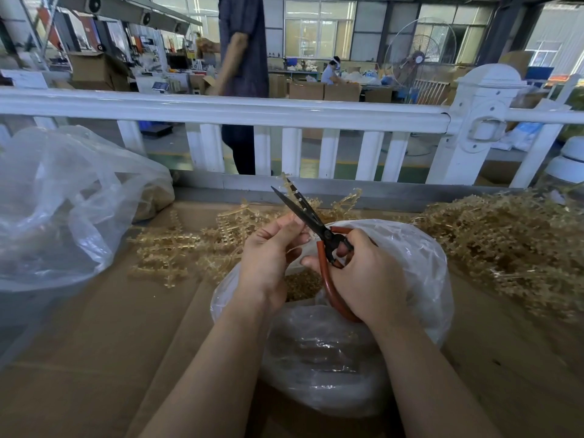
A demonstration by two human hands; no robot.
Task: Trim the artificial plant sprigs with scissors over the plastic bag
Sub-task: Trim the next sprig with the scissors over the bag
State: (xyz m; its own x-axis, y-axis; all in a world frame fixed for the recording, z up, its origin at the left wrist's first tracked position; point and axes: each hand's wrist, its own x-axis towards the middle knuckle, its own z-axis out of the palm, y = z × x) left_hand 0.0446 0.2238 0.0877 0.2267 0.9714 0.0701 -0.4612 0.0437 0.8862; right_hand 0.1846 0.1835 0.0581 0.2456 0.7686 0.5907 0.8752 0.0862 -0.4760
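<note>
My right hand (363,276) grips the red handles of black-bladed scissors (303,213), whose blades stand apart and point up and to the left. My left hand (271,251) pinches a thin tan plastic sprig (286,181) whose tip rises between the blades. Both hands hover over an open clear plastic bag (420,267) with small tan cuttings (301,284) inside it.
Loose tan sprigs (189,245) lie on the cardboard-covered table (94,343) left of my hands. A large heap of sprigs (505,245) fills the right side. A big crumpled clear bag (63,200) sits at the left. A white fence (284,112) borders the far edge; a person walks behind it.
</note>
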